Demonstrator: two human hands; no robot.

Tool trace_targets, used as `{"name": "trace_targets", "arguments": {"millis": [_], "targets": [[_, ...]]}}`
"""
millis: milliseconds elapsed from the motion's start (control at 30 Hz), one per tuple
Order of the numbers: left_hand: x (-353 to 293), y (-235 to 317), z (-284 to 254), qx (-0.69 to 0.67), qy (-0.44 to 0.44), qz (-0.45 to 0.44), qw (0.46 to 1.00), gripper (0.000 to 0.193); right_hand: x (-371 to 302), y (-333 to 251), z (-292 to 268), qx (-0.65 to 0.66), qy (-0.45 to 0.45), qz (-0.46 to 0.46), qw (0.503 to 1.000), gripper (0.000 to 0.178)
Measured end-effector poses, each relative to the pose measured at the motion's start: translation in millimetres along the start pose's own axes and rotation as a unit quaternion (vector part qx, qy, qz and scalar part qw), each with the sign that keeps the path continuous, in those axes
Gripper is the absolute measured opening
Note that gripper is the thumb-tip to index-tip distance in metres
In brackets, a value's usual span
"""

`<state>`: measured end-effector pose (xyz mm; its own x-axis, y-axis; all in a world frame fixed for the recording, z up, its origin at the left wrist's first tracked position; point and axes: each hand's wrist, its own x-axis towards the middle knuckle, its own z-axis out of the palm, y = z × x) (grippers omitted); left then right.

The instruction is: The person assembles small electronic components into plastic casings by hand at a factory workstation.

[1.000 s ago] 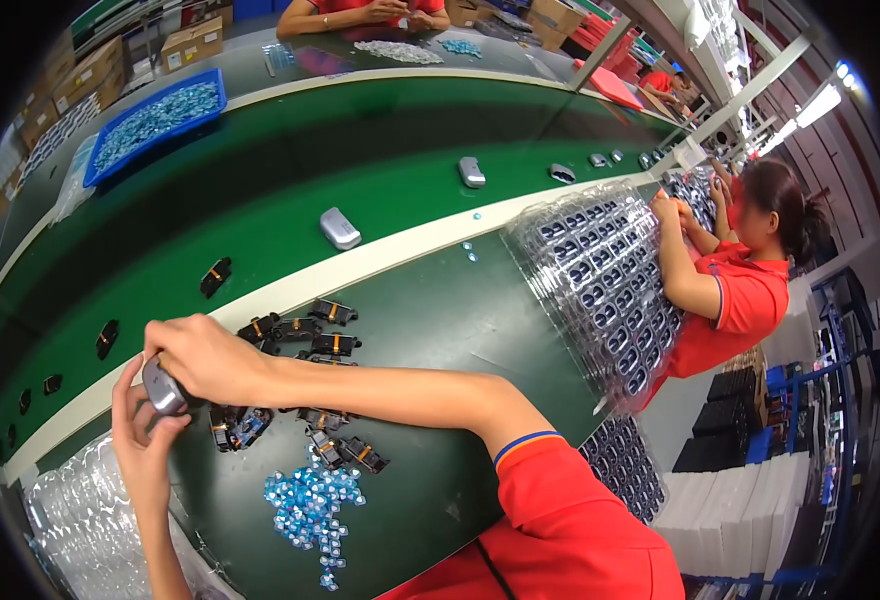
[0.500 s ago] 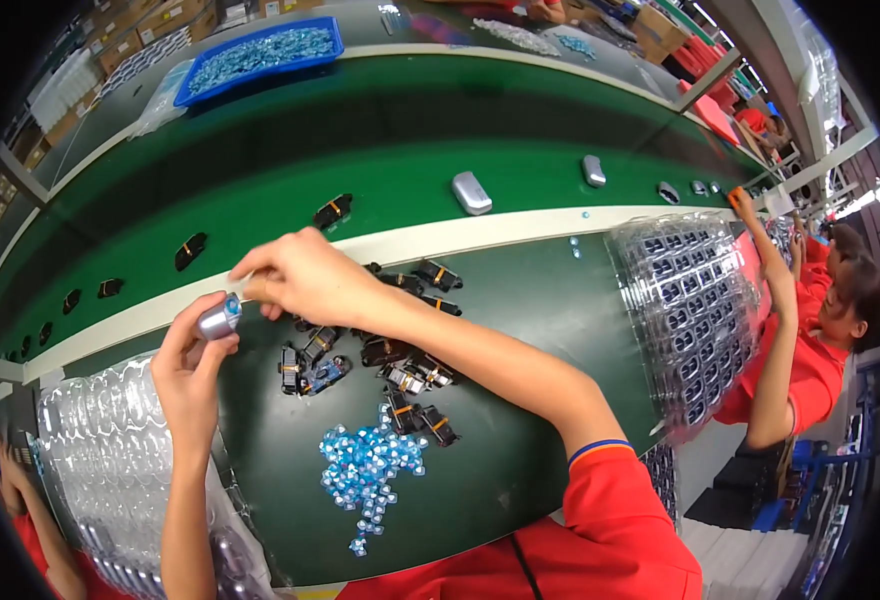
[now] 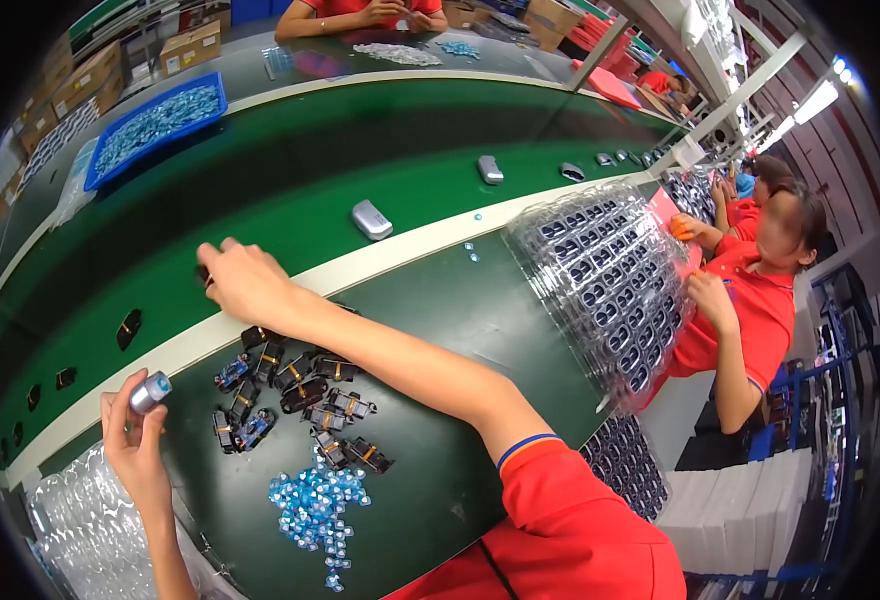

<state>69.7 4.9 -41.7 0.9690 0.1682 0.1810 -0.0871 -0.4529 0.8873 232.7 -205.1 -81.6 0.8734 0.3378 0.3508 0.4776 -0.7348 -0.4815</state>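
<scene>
My left hand (image 3: 142,455) holds up a small silver-grey rounded casing (image 3: 147,394), its fingers wrapped round it. A light blue piece (image 3: 163,384) shows at the casing's end. Over the green belt, my right hand (image 3: 250,285) has its fingertips round a black part (image 3: 204,276), mostly hidden by the fingers. Below my right forearm lies a pile of black parts with orange-yellow bands (image 3: 305,392). Two blue-and-black parts sit at its left side. Nearer me is a heap of small light blue and white pieces (image 3: 315,500) on the dark green table (image 3: 440,440).
More black parts (image 3: 129,328) and silver casings (image 3: 371,219) lie along the green belt (image 3: 290,170), behind a white rail (image 3: 450,235). Clear trays (image 3: 80,530) stand at the left, filled trays (image 3: 600,280) at the right. A co-worker (image 3: 750,290) works at the right, another across the belt.
My right hand has left the casing and reached over the rail to a black part on the belt. The left hand still holds the casing. The whole view has shifted.
</scene>
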Motion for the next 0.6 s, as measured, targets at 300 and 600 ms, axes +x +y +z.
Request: {"name": "trace_targets", "arguments": {"millis": [300,600], "targets": [[1,-9,-6,-0.058,0.064,0.006,0.996,0.037,-32,-62,-40,0.548,-0.087,-0.076,0.828,0.030],[2,-23,-4,-0.067,0.057,-0.013,0.996,0.036,-43,-68,-30,0.485,-0.035,-0.173,0.856,0.027]]}}
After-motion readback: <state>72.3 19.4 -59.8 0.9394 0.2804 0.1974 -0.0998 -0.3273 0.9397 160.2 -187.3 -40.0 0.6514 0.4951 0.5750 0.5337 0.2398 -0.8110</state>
